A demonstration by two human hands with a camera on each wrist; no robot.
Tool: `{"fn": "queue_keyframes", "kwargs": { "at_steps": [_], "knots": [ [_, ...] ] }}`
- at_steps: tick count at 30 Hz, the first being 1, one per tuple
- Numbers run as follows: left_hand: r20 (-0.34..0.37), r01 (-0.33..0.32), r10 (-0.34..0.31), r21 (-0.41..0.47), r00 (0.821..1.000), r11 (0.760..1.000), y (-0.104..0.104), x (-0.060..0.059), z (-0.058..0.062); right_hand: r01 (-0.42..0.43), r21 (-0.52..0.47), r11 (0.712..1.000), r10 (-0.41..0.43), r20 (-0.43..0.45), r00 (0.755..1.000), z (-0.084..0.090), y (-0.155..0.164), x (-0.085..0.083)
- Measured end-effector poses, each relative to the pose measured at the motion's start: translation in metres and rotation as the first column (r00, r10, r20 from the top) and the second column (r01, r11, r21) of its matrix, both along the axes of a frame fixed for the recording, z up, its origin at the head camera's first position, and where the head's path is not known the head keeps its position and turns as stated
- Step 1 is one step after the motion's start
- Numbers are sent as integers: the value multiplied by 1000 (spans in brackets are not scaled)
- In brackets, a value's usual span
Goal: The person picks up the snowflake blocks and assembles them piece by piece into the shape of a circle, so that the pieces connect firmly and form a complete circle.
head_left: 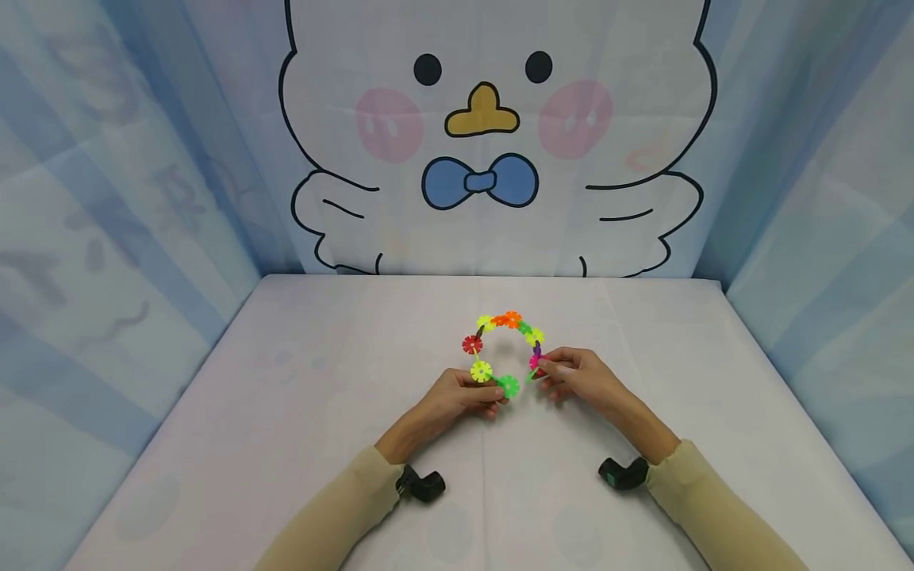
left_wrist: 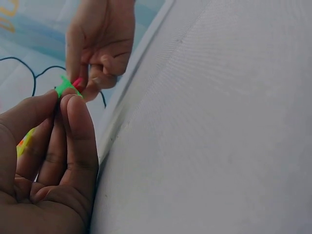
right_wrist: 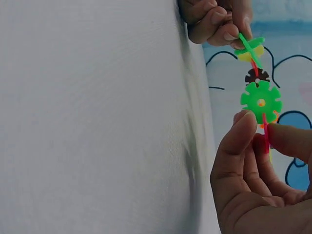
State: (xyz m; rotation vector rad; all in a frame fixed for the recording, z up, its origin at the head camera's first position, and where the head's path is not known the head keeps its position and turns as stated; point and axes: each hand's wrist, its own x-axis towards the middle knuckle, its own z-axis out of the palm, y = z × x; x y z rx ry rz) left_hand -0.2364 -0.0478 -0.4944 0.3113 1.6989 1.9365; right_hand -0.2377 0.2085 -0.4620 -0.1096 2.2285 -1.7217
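**Head view: two hands hold an arch of plastic snowflake discs**

Head view shows, nearest to me, two arms in beige sleeves with a small black camera at each wrist. The left hand (head_left: 457,396) has its fingers curled and pinches the near-left end of the curved chain of colourful plastic snowflake discs (head_left: 505,341), at a yellow and a green disc. The right hand (head_left: 581,379) pinches the other end between thumb and fingertips, at a pink disc. The chain stands as an arch above the white cloth-covered table (head_left: 286,412), about the middle of it. Behind, a curtain with a white cartoon duck (head_left: 485,143) hangs.
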Motion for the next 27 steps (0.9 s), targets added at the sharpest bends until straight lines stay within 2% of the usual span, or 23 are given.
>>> {"fn": "queue_keyframes", "kwargs": {
  "at_steps": [10, 27],
  "knots": [
    [-15, -2, 1, -29, 1000, 1000, 0, 0, 1, -1, -76, 997, 3, 23, 1000, 2, -8, 3],
    [12, -41, 41, -15, 999, 999, 3, 0, 0, -17, -147, 989, 19, 8, 1000, -2, -7, 5]
  ]
}}
